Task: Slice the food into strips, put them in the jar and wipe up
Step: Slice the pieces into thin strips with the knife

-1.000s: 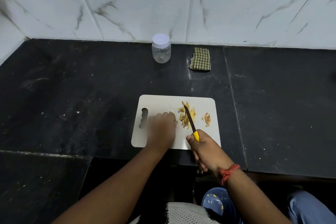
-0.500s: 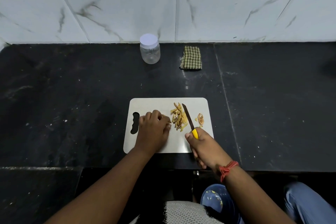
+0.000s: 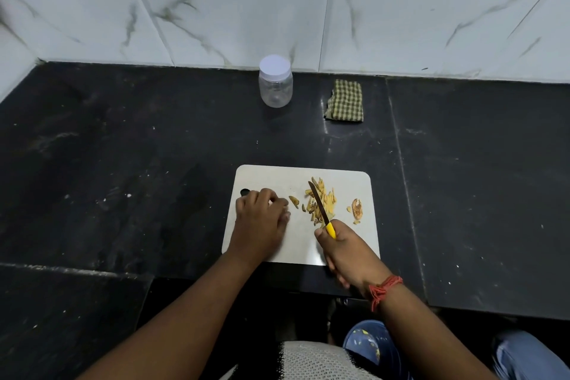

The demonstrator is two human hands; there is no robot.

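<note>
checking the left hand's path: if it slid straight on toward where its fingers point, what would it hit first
Probably the small loose food piece just right of the left hand on the cutting board, then the strip pile under the knife.

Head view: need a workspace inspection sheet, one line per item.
Surface: black stone counter, pale specks on it.
Job's things: white cutting board with strips and a darker piece; jar with lid on, at the wall; checked cloth folded to the right of the jar.
Clutter: nothing seen.
Grippers: left hand on the board, fingers curled; right hand grips the yellow-handled knife, blade over the strips.
Cables: nothing seen.
Surroundings: marbled wall tiles.
</note>
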